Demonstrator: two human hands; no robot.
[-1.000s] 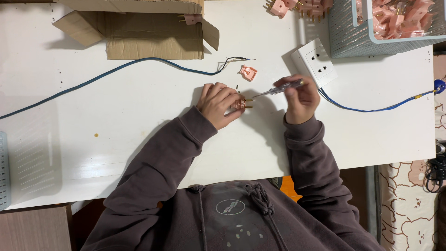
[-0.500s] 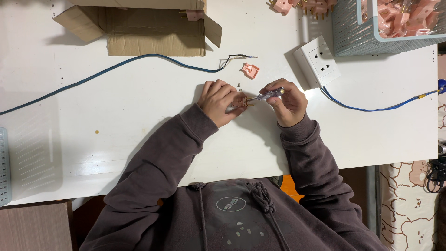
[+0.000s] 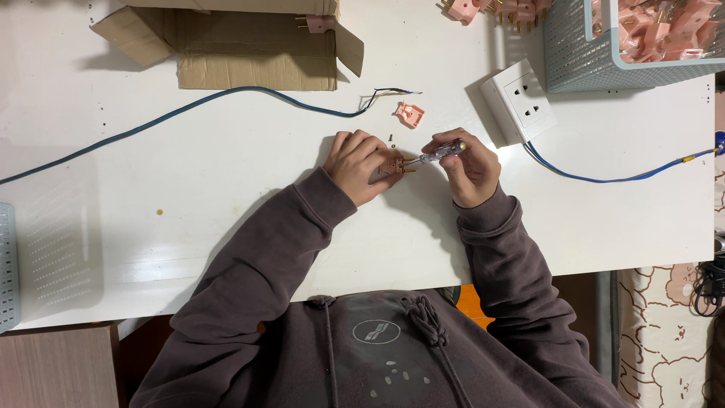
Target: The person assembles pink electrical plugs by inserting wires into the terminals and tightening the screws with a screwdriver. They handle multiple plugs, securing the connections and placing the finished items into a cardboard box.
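Observation:
My left hand [image 3: 361, 165] is closed around a small pink plug body [image 3: 393, 165] with brass prongs, pressed against the white table [image 3: 226, 219]. My right hand [image 3: 468, 168] grips a clear-handled screwdriver [image 3: 438, 153] whose tip meets the plug. A loose pink plug cover [image 3: 408, 114] lies just beyond the hands. A tiny dark screw [image 3: 391, 137] sits between that cover and my left hand. The bare end of a blue cable [image 3: 226, 98] points toward the cover.
An open cardboard box [image 3: 249, 45] sits at the far left-centre. A white wall socket [image 3: 519, 100] with a blue lead [image 3: 604, 177] stands to the right. A grey mesh basket [image 3: 574, 53] of pink plugs is at far right; several loose pink plugs [image 3: 498, 9] lie beside it.
My right hand has drawn in toward my left hand, bringing the screwdriver tip from out at the right onto the plug. The left hand has stayed put.

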